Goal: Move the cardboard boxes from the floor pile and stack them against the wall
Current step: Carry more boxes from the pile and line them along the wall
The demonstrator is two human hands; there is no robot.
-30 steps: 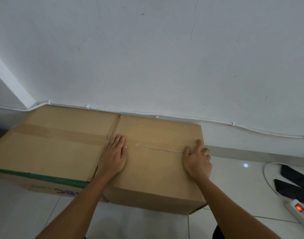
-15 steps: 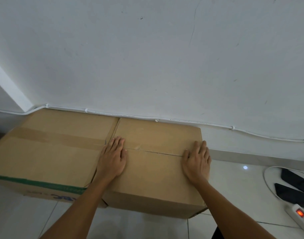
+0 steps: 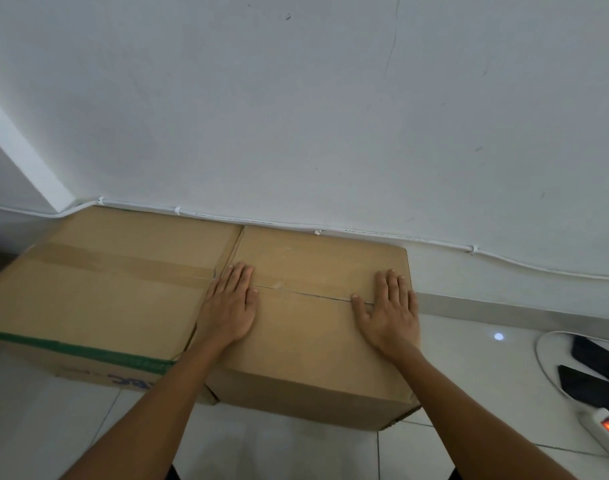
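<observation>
- Sitting on the tiled floor (image 3: 296, 448) against the white wall (image 3: 296, 116), the smaller cardboard box (image 3: 310, 337) touches a larger taped box (image 3: 99, 285) on its left.
- Left hand (image 3: 228, 306) and right hand (image 3: 389, 310) lie flat on its top, fingers spread, gripping nothing.
- A power strip (image 3: 604, 424) lies by the floor's right edge.

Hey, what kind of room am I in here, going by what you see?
Probably a plain room in a home or small office: glossy white floor tiles, a bare white painted wall with a thin white cable clipped along it, and a white power strip with a lit red switch.
</observation>
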